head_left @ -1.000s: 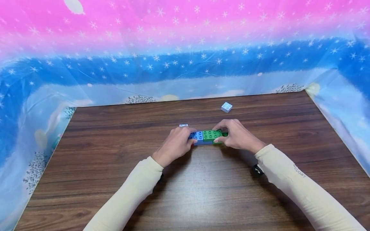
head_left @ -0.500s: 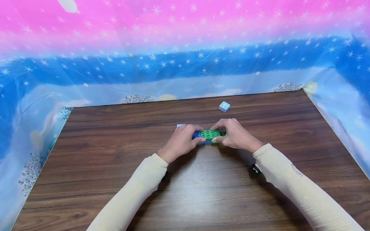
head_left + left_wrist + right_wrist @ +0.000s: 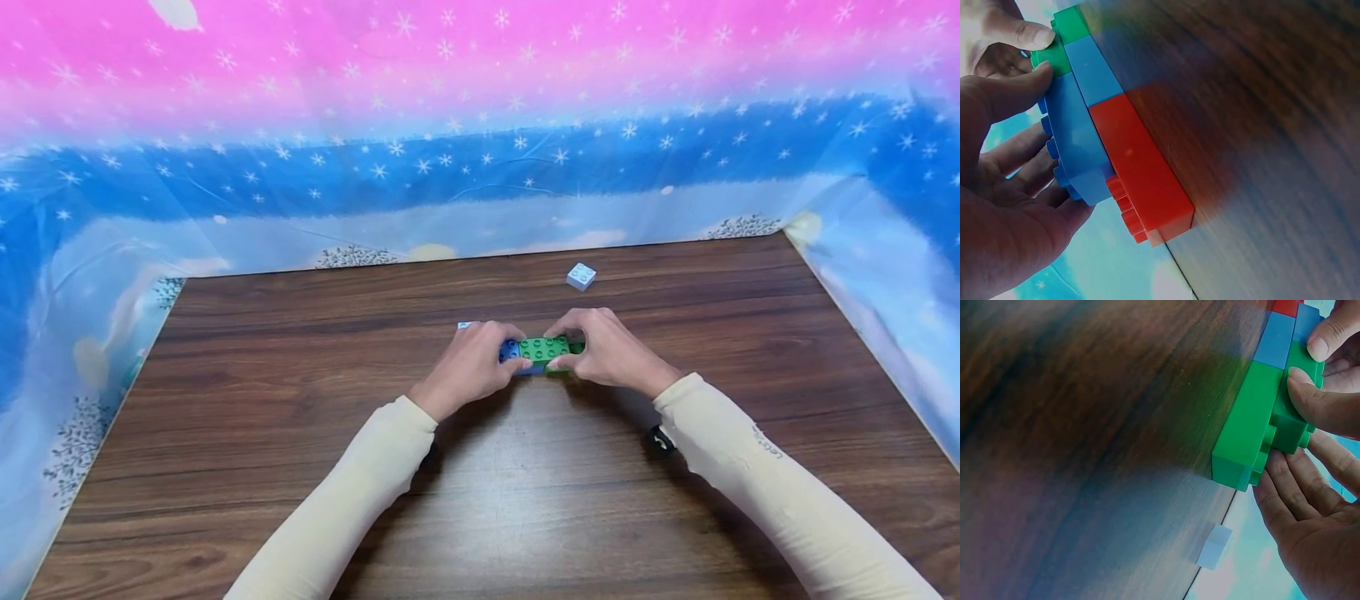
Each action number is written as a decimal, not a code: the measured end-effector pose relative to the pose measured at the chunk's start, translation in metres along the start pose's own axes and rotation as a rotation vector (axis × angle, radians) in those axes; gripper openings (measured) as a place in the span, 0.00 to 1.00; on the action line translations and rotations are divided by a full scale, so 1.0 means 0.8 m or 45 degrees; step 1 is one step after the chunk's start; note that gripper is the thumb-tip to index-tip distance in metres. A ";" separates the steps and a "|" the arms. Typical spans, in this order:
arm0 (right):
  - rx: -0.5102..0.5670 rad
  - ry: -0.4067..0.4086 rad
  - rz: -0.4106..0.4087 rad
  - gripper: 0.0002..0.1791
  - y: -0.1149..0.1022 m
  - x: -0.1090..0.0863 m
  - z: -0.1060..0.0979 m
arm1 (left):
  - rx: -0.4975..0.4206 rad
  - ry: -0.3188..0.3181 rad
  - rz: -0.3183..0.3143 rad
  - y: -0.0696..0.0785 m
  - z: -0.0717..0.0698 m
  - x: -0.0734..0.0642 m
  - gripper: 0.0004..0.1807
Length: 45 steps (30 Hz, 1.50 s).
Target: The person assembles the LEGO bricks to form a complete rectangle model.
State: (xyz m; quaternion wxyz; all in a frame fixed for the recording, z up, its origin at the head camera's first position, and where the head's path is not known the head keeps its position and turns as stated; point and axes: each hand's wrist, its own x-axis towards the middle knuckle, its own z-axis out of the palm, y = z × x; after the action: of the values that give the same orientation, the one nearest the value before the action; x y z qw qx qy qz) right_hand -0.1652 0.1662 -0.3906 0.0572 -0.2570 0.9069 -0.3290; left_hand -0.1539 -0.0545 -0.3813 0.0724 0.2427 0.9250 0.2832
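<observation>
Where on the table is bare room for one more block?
Bare table: left of the left hand, right of the right hand, and between the sleeves. Crowded: the middle, where both hands grip stacked bricks, a white brick just beyond the left.

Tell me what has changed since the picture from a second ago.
The left hand has slid right along the upper blue brick, and its grip now reaches the seam with the upper green brick. The right hand still holds that green brick; the far white brick hasn't visibly moved.
</observation>
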 end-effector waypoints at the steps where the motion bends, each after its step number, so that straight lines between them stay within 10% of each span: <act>1: 0.000 0.000 0.000 0.17 0.000 0.000 0.000 | 0.002 -0.003 -0.001 0.000 0.000 0.000 0.17; 45: 0.039 0.023 0.024 0.24 0.010 0.002 -0.023 | 0.077 -0.007 0.019 -0.002 -0.005 -0.005 0.25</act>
State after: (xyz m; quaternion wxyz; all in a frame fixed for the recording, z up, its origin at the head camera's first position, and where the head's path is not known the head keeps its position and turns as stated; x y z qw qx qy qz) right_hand -0.1754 0.1813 -0.3811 0.0561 -0.2445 0.9047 -0.3445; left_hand -0.1521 -0.0590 -0.3790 0.0655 0.2525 0.9311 0.2549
